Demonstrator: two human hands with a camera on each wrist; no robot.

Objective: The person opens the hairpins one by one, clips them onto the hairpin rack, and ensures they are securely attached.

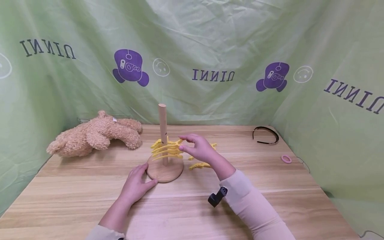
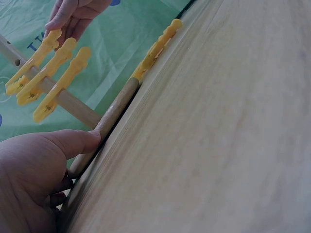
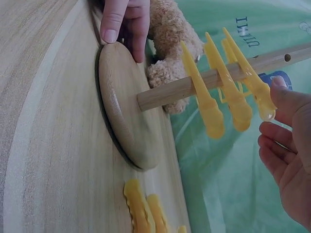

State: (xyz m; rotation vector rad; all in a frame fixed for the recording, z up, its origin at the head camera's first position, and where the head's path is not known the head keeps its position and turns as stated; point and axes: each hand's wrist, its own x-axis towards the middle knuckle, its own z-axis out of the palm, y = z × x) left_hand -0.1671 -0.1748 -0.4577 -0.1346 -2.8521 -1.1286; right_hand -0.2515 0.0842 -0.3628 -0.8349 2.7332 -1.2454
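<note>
A light wooden post [image 1: 163,125] stands upright on a round wooden base [image 1: 166,173]. Three yellow hair clips are fastened across the post, one above another; the lowest clip [image 3: 203,99] and the middle clip [image 3: 231,90] sit apart from any fingers. At the outer end of the top hair clip [image 3: 253,80], my right hand [image 1: 201,150] pinches with thumb and forefinger, its other fingers curled below. My left hand [image 1: 135,186] grips the base's near-left rim, thumb on the edge. Right of the base, more yellow hair clips [image 1: 199,165] lie loose, partly hidden behind my right arm.
A brown plush bear [image 1: 103,133] lies at the back left. A black headband [image 1: 271,130] and a pink ring [image 1: 282,160] lie on the right of the wooden table [image 1: 180,213]. Green printed cloth [image 1: 192,40] surrounds the table's back and sides.
</note>
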